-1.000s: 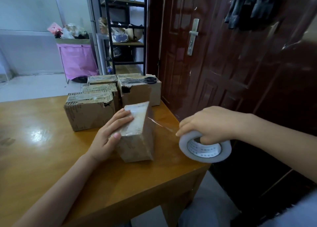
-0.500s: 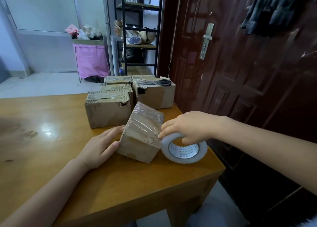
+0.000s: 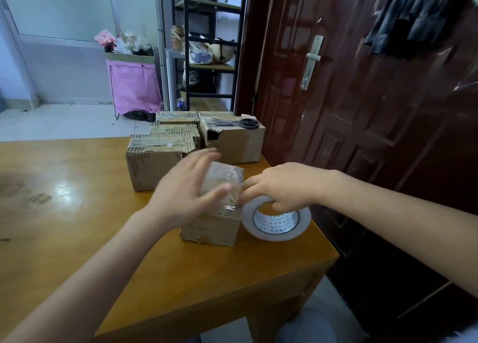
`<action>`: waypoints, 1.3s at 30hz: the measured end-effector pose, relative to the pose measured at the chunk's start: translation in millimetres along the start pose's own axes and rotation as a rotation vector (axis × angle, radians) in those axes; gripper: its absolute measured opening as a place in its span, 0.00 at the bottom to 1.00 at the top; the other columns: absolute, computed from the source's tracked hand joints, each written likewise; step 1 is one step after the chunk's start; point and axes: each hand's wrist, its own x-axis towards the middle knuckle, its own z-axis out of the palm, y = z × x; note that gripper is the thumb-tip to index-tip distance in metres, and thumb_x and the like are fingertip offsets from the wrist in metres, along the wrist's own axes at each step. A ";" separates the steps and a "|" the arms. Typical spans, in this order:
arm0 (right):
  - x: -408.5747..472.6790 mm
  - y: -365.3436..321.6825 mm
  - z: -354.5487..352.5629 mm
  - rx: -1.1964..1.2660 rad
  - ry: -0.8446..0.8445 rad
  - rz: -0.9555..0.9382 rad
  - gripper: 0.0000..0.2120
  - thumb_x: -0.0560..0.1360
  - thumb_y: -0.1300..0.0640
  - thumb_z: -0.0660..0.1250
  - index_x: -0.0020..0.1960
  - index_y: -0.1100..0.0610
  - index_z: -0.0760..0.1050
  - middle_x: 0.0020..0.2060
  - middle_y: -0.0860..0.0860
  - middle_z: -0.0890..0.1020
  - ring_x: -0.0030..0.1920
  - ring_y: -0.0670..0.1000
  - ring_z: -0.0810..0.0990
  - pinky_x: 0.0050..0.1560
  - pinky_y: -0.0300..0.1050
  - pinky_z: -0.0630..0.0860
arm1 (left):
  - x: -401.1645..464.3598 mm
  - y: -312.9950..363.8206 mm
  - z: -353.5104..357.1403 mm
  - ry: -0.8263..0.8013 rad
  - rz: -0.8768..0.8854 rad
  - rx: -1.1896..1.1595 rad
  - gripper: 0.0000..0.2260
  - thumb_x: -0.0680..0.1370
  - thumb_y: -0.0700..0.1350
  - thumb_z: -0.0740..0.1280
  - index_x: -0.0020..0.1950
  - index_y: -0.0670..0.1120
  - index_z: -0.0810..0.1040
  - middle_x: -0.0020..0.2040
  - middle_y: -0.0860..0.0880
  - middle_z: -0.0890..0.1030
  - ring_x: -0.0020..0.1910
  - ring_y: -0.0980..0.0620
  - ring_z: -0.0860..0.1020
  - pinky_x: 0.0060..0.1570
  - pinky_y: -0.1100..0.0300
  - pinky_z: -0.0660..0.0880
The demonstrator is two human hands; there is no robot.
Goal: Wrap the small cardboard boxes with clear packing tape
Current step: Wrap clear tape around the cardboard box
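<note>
Cardboard, a small brown box (image 3: 210,228) at frame centre, sat glossy with clear film. Your left hand (image 3: 186,197) lay spread flat over it; your right hand (image 3: 282,187) gripped the white tape roll (image 3: 276,219) touching its side. You needed steady tension, smoothing behind the roll.

L hand (image 3: 187,200) motion-blurred, esp. fingertips; it covers the left part of small box (image 3: 218,217), so contact w/ box can't be judged. R hand (image 3: 280,187) hides top of tape roll (image 3: 276,219); grip inside core unclear. Print on core too small to read. Both forearms cut off by frame edges. Scissors (image 3: 239,123) blades partly lost against box tape. Shelf (image 3: 207,47) items too small to ID. Hanging clothes (image 3: 413,14) cut by top edge.
</note>
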 end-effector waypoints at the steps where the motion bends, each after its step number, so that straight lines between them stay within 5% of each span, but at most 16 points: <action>1: 0.1 -0.1 -0.5 -0.010 0.006 0.001 0.30 0.75 0.62 0.61 0.73 0.42 0.64 0.70 0.43 0.68 0.51 0.48 0.76 0.42 0.48 0.78 | 7.3 6.4 4.1 -0.182 0.077 0.058 0.44 0.71 0.75 0.47 0.79 0.49 0.57 0.79 0.52 0.58 0.76 0.57 0.53 0.73 0.57 0.50; 4: -3.1 1.2 6.5 0.017 0.028 0.022 0.31 0.77 0.61 0.61 0.76 0.41 0.58 0.73 0.41 0.63 0.50 0.47 0.72 0.42 0.44 0.76 | 20.7 6.7 23.8 -0.584 0.122 0.234 0.51 0.65 0.79 0.46 0.80 0.52 0.41 0.80 0.53 0.41 0.77 0.56 0.37 0.73 0.57 0.36; 9: -13.1 -2.6 43.2 0.171 0.190 0.197 0.45 0.76 0.65 0.63 0.78 0.43 0.37 0.77 0.40 0.53 0.53 0.46 0.65 0.37 0.38 0.69 | 22.5 -2.4 31.2 -0.639 0.122 0.380 0.52 0.64 0.80 0.50 0.78 0.54 0.36 0.75 0.55 0.34 0.78 0.52 0.36 0.73 0.55 0.35; 13: -23.2 -6.1 83.1 0.575 0.455 0.363 0.45 0.73 0.66 0.65 0.76 0.38 0.44 0.76 0.41 0.58 0.71 0.45 0.63 0.54 0.43 0.74 | 23.4 -1.4 30.2 -0.642 0.129 0.329 0.49 0.61 0.80 0.44 0.78 0.61 0.39 0.79 0.53 0.38 0.78 0.51 0.38 0.75 0.51 0.37; 17: -26.6 -10.5 105.1 0.994 0.661 0.337 0.42 0.70 0.68 0.67 0.68 0.32 0.54 0.69 0.38 0.64 0.66 0.25 0.59 0.61 0.25 0.61 | 28.0 3.5 23.7 -0.652 0.160 0.390 0.46 0.65 0.78 0.52 0.79 0.58 0.49 0.80 0.50 0.44 0.78 0.48 0.42 0.75 0.50 0.42; 20: -33.3 -8.2 88.8 0.957 0.734 0.314 0.38 0.65 0.62 0.66 0.66 0.32 0.60 0.64 0.39 0.71 0.65 0.40 0.70 0.62 0.37 0.68 | 38.2 12.4 19.0 -0.651 0.216 0.441 0.42 0.70 0.73 0.63 0.77 0.55 0.56 0.78 0.48 0.50 0.77 0.45 0.48 0.74 0.48 0.50; 26: -70.7 19.6 25.1 0.933 0.932 0.262 0.32 0.61 0.62 0.67 0.60 0.37 0.68 0.57 0.42 0.78 0.58 0.43 0.77 0.56 0.39 0.73 | 42.7 28.4 20.5 -0.443 0.094 -0.155 0.43 0.64 0.74 0.62 0.74 0.57 0.61 0.72 0.62 0.54 0.72 0.57 0.51 0.67 0.53 0.60; 31: -59.7 28.9 1.1 0.591 0.919 0.113 0.22 0.65 0.66 0.70 0.58 0.55 0.76 0.56 0.49 0.77 0.59 0.48 0.76 0.57 0.48 0.74 | 25.0 34.7 59.6 -0.203 0.038 -0.504 0.41 0.64 0.77 0.62 0.74 0.63 0.59 0.69 0.69 0.54 0.74 0.61 0.51 0.69 0.55 0.57; 35: -38.9 29.9 -0.1 0.614 0.840 0.051 0.26 0.70 0.64 0.70 0.66 0.48 0.74 0.63 0.46 0.73 0.65 0.45 0.71 0.63 0.45 0.72 | 5.9 17.8 76.3 -0.038 -0.006 -0.607 0.31 0.68 0.77 0.58 0.69 0.74 0.56 0.72 0.68 0.54 0.76 0.58 0.52 0.71 0.58 0.55; 39: -20.1 24.6 -0.3 0.735 0.727 -0.040 0.33 0.74 0.63 0.71 0.73 0.43 0.63 0.74 0.44 0.64 0.75 0.43 0.61 0.72 0.50 0.65 | -2.9 -13.9 71.8 -0.117 0.015 -0.690 0.38 0.69 0.73 0.65 0.74 0.61 0.59 0.75 0.56 0.62 0.74 0.55 0.61 0.74 0.57 0.59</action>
